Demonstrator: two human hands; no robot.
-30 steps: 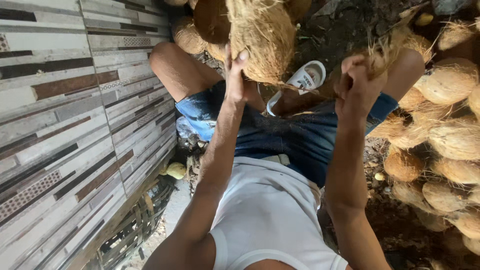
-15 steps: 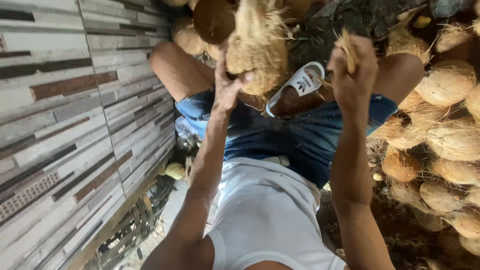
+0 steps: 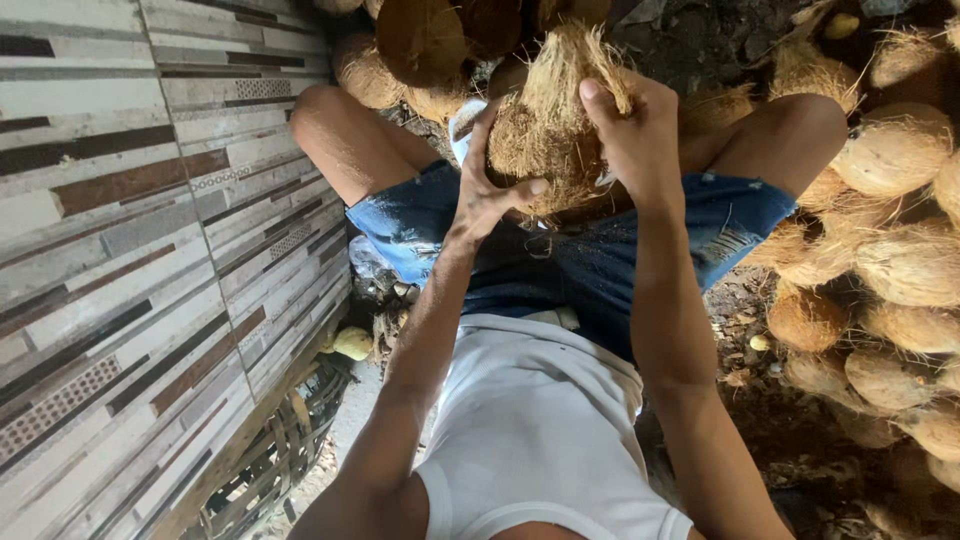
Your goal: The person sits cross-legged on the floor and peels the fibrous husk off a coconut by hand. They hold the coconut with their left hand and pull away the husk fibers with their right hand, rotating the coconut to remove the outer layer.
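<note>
I sit with my knees apart and hold a fibrous brown coconut (image 3: 545,140) over my lap. My left hand (image 3: 487,190) cups its left and lower side, fingers spread around the husk. My right hand (image 3: 632,130) grips the loose husk fibres at the top right of the coconut. Both hands are closed on it. A white shoe (image 3: 465,120) shows just behind the coconut, mostly hidden.
A striped tiled wall (image 3: 130,260) runs along my left. Several husked coconuts (image 3: 890,260) are piled at the right, and more lie ahead (image 3: 420,40). A woven basket (image 3: 280,450) stands at the lower left beside a small yellow fruit (image 3: 352,342). Dark soil and husk scraps cover the ground.
The coconut has come down from the pile ahead toward my lap. My right hand, which held a torn strip of husk off to the right, is back on the coconut's top.
</note>
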